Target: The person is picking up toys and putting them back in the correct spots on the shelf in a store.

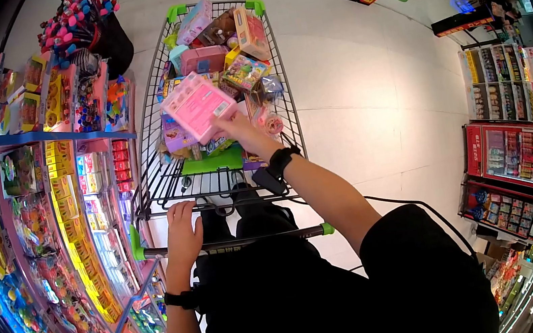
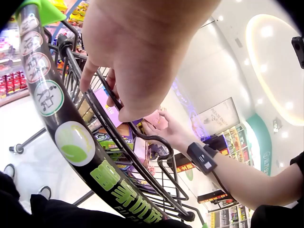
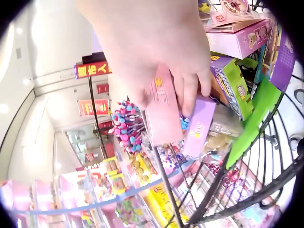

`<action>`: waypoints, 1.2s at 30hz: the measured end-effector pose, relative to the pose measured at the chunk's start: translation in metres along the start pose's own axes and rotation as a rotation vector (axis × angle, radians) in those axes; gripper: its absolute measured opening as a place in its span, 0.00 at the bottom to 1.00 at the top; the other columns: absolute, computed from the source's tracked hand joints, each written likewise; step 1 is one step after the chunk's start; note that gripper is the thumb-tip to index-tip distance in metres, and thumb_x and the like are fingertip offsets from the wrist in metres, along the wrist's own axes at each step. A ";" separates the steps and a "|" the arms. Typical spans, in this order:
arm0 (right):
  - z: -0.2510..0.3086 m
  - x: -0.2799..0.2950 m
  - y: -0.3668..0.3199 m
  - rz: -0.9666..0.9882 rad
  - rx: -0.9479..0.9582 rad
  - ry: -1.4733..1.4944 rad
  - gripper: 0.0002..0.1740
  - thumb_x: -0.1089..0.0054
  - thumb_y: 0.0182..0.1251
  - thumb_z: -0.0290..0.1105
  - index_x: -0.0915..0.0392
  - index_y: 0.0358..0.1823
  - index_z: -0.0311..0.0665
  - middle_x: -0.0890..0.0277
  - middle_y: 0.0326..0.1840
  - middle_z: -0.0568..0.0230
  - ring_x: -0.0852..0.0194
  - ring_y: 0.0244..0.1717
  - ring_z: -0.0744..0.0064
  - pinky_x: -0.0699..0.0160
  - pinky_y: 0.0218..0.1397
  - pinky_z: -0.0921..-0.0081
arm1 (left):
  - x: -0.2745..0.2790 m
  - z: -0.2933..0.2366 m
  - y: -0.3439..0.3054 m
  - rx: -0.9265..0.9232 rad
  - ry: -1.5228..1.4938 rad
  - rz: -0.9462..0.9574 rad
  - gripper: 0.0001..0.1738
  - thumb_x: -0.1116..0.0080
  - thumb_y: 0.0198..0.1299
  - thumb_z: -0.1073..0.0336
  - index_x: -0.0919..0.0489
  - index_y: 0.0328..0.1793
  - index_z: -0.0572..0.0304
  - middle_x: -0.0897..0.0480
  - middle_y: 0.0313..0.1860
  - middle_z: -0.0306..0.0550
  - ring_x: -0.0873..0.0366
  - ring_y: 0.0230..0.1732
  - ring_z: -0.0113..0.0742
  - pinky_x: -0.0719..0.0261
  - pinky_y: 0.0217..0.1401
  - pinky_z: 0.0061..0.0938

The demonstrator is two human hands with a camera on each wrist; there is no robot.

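My right hand (image 1: 234,130) holds a pink box (image 1: 198,108) by its near corner, over the loaded shopping cart (image 1: 293,115). In the right wrist view, the thumb and fingers pinch the pink box (image 3: 164,111) at its edge; a lilac box (image 3: 199,126) shows just below the fingertips. My left hand (image 1: 184,236) reaches over the cart handle (image 1: 256,239), its fingertips at the black wire rail of the basket's near end. From the left wrist, that hand (image 2: 128,61) appears above the rail (image 2: 102,116), fingers loosely bent and partly hidden by the wire.
Boxed toys and packets fill the basket's far part; a green panel (image 1: 215,161) lies near its back. Candy shelves (image 1: 69,215) stand close along the left side, with a black bin (image 1: 113,45) beyond them. Display racks (image 1: 516,152) line the right.
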State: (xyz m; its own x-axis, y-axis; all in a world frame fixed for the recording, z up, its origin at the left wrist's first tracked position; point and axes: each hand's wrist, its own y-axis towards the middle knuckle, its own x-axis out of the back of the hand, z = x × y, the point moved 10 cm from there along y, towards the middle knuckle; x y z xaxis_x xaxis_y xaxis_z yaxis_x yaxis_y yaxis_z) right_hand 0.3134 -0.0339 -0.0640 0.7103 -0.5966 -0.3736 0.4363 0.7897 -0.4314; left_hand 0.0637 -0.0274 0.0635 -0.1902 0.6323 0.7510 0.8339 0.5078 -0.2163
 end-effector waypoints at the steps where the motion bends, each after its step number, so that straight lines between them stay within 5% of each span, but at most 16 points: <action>1: -0.017 -0.004 -0.012 0.020 -0.134 -0.071 0.27 0.32 0.67 0.43 0.29 0.59 0.33 0.19 0.53 0.53 0.16 0.47 0.68 0.14 0.45 0.70 | 0.000 0.000 0.000 -0.004 -0.005 -0.007 0.20 0.41 0.58 0.74 0.25 0.59 0.65 0.23 0.57 0.56 0.32 0.64 0.58 0.33 0.69 0.45; 3: -0.047 -0.008 -0.029 0.066 -0.398 -0.212 0.27 0.31 0.67 0.43 0.29 0.59 0.34 0.20 0.54 0.55 0.17 0.49 0.67 0.15 0.46 0.70 | 0.001 -0.002 0.002 -0.008 0.003 -0.002 0.20 0.40 0.58 0.75 0.25 0.58 0.66 0.23 0.56 0.56 0.32 0.64 0.58 0.31 0.67 0.45; 6: -0.042 0.037 -0.011 -0.094 -0.258 -0.301 0.25 0.32 0.63 0.37 0.31 0.56 0.35 0.20 0.44 0.56 0.16 0.39 0.66 0.17 0.43 0.71 | 0.003 -0.002 0.002 0.000 -0.007 0.006 0.20 0.40 0.57 0.75 0.25 0.58 0.66 0.23 0.55 0.55 0.31 0.63 0.58 0.30 0.67 0.45; 9: 0.040 0.065 0.026 -0.353 0.371 -1.106 0.32 0.30 0.57 0.34 0.33 0.61 0.36 0.26 0.56 0.44 0.26 0.60 0.50 0.26 0.61 0.53 | 0.003 -0.005 0.002 -0.003 0.007 0.005 0.21 0.39 0.57 0.76 0.25 0.58 0.66 0.23 0.56 0.56 0.32 0.63 0.58 0.30 0.67 0.45; 12: 0.081 0.047 0.062 -0.421 0.615 -1.644 0.34 0.31 0.58 0.37 0.34 0.65 0.38 0.33 0.65 0.40 0.36 0.69 0.37 0.37 0.68 0.39 | 0.000 -0.004 0.002 -0.015 0.017 0.006 0.21 0.39 0.57 0.76 0.25 0.58 0.67 0.23 0.56 0.56 0.32 0.63 0.59 0.30 0.67 0.45; 15: 0.040 0.085 0.107 -0.477 0.381 -1.725 0.35 0.34 0.61 0.39 0.35 0.68 0.39 0.36 0.69 0.41 0.41 0.72 0.30 0.40 0.66 0.30 | 0.002 -0.009 0.000 -0.023 0.037 0.015 0.21 0.39 0.57 0.75 0.25 0.59 0.67 0.23 0.56 0.57 0.32 0.63 0.59 0.30 0.67 0.46; 19: 0.028 0.094 0.116 -0.512 0.319 -1.900 0.40 0.29 0.54 0.38 0.36 0.70 0.42 0.33 0.67 0.47 0.39 0.73 0.40 0.35 0.66 0.36 | 0.000 -0.005 0.002 -0.019 0.038 0.002 0.21 0.39 0.58 0.74 0.25 0.58 0.68 0.23 0.56 0.58 0.31 0.63 0.59 0.29 0.67 0.45; 22: 0.061 0.074 0.077 -0.258 0.429 -1.415 0.37 0.32 0.55 0.34 0.34 0.69 0.39 0.31 0.67 0.45 0.35 0.71 0.45 0.32 0.69 0.46 | 0.002 -0.003 0.003 0.017 0.018 0.001 0.18 0.39 0.59 0.73 0.24 0.57 0.68 0.22 0.55 0.58 0.31 0.63 0.59 0.29 0.66 0.45; 24: 0.083 0.066 0.041 -0.173 0.436 -0.958 0.33 0.35 0.57 0.32 0.29 0.65 0.33 0.25 0.61 0.43 0.24 0.61 0.48 0.23 0.62 0.62 | 0.002 0.003 0.007 0.016 -0.004 -0.020 0.16 0.41 0.62 0.72 0.23 0.56 0.67 0.21 0.54 0.57 0.29 0.61 0.59 0.28 0.64 0.44; 26: 0.089 0.056 0.000 -0.131 0.294 -0.775 0.30 0.37 0.63 0.32 0.31 0.67 0.33 0.25 0.62 0.48 0.22 0.61 0.53 0.20 0.60 0.60 | 0.003 0.010 0.012 0.046 -0.026 -0.027 0.15 0.41 0.63 0.71 0.23 0.56 0.66 0.20 0.53 0.57 0.28 0.60 0.59 0.28 0.64 0.44; 29: 0.048 0.053 -0.041 -0.090 0.033 0.088 0.26 0.41 0.69 0.31 0.32 0.67 0.34 0.25 0.62 0.52 0.23 0.61 0.55 0.20 0.64 0.52 | 0.004 0.016 0.022 0.072 -0.154 -0.072 0.16 0.43 0.67 0.69 0.24 0.59 0.67 0.19 0.52 0.59 0.22 0.54 0.58 0.24 0.58 0.43; 32: 0.034 0.025 -0.079 0.071 -0.077 0.526 0.23 0.46 0.73 0.35 0.34 0.67 0.40 0.25 0.62 0.60 0.24 0.62 0.57 0.24 0.67 0.46 | 0.001 0.013 0.037 0.151 -0.343 -0.088 0.18 0.45 0.71 0.67 0.26 0.63 0.68 0.18 0.51 0.60 0.17 0.47 0.49 0.21 0.51 0.37; 36: 0.020 -0.010 -0.111 0.087 -0.192 0.611 0.24 0.51 0.75 0.36 0.36 0.69 0.38 0.28 0.66 0.55 0.27 0.66 0.54 0.27 0.68 0.40 | -0.005 0.006 0.054 0.173 -0.445 -0.098 0.24 0.47 0.73 0.62 0.31 0.69 0.69 0.17 0.49 0.56 0.18 0.43 0.42 0.21 0.47 0.33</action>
State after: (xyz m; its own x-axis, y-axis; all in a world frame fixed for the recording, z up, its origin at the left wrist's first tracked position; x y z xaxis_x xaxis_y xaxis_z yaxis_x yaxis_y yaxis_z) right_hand 0.2692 -0.1126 0.0037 0.2715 -0.5508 -0.7893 0.2446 0.8326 -0.4969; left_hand 0.1066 0.0003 0.0442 -0.4982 0.7460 0.4420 0.7094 0.6438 -0.2869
